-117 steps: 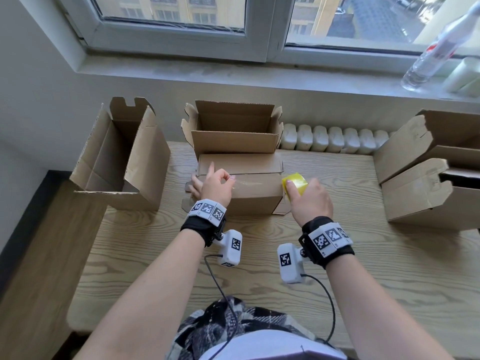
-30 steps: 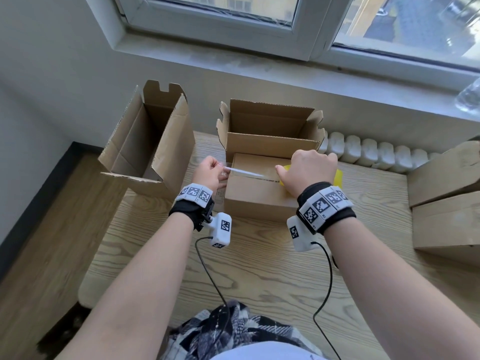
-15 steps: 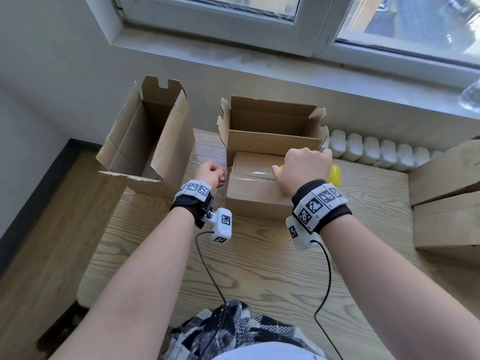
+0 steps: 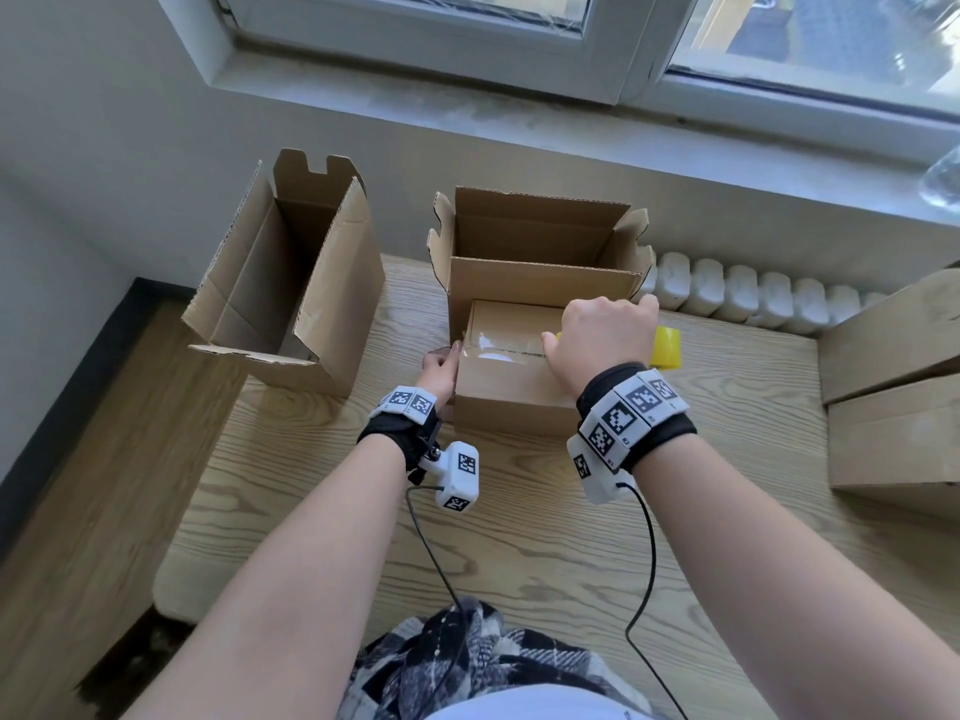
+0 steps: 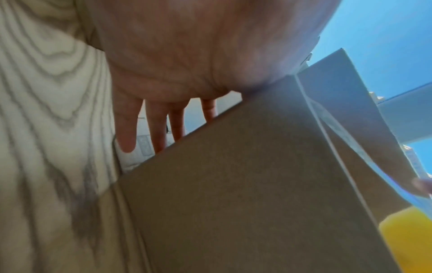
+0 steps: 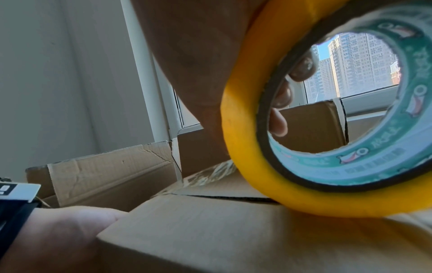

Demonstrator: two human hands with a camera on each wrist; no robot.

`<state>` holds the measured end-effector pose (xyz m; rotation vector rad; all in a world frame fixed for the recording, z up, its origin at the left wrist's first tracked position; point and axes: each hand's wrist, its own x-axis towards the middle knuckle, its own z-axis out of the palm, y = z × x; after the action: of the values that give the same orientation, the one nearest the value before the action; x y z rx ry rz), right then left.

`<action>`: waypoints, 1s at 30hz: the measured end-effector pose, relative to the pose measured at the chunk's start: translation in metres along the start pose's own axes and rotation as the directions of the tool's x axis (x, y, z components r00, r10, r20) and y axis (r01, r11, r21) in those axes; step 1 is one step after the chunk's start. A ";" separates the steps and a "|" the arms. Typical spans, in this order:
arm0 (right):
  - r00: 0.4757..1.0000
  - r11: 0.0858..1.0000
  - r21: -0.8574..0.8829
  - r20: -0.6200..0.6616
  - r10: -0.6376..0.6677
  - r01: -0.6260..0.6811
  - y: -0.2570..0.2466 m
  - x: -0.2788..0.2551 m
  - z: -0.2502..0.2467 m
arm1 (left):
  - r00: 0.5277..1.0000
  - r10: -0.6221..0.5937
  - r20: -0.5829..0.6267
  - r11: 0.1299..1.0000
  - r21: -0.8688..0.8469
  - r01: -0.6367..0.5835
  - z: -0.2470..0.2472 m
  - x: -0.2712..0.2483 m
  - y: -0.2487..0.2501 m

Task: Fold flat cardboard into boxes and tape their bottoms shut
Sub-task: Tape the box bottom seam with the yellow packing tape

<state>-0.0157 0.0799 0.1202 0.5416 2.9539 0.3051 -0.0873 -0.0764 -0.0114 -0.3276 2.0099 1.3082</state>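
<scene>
A small cardboard box [image 4: 511, 394] lies bottom up on the wooden table [image 4: 363, 517], directly in front of me. Clear tape [image 4: 493, 344] covers the left part of its centre seam [image 6: 222, 196]. My left hand [image 4: 439, 368] presses flat against the box's left side, its fingers [image 5: 127, 133] straight and its thumb at the top edge. My right hand [image 4: 597, 332] grips a yellow tape roll [image 4: 666, 348] on the box top, with fingers [image 6: 279, 120] hooked through the core. The roll [image 6: 245, 151] stands on edge over the seam.
An open box [image 4: 540, 252] stands right behind the taped one. A taller open box [image 4: 291, 272] sits at the table's left edge. Closed boxes [image 4: 893, 387] are stacked at the right. White cylinders [image 4: 753, 293] line the back edge, and a bottle [image 4: 943, 179] stands on the sill.
One second ago a tape strip stretched in the air between both hands. Now it lies stuck on the box top, and my left hand has dropped to the box's left side.
</scene>
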 end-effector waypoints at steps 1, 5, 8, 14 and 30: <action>1.000 1.000 -0.001 -0.001 -0.001 0.001 0.000 0.000 0.000 | 1.000 0.015 -0.018 0.999 0.031 -0.014 -0.002 0.000 0.001; 1.000 1.000 0.010 0.003 -0.006 0.006 -0.002 -0.001 0.000 | 0.928 0.201 -0.313 0.954 0.277 -0.114 0.003 -0.013 0.020; 1.000 1.000 0.023 -0.026 -0.004 0.004 -0.003 -0.002 0.000 | 0.873 0.397 -0.284 0.827 0.523 -0.206 0.027 -0.022 0.036; 0.996 0.990 0.141 -0.090 0.017 -0.004 0.012 0.000 0.002 | 0.876 0.354 -0.327 0.805 0.584 -0.108 0.048 -0.022 0.034; 0.963 0.835 0.549 -0.205 0.176 -0.036 0.079 0.001 0.021 | 0.854 0.388 -0.347 0.780 0.617 -0.104 0.049 -0.023 0.032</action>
<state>0.0128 0.1559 0.1172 0.7813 3.2477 -0.5221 -0.0676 -0.0230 0.0147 -0.0667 2.8291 0.7185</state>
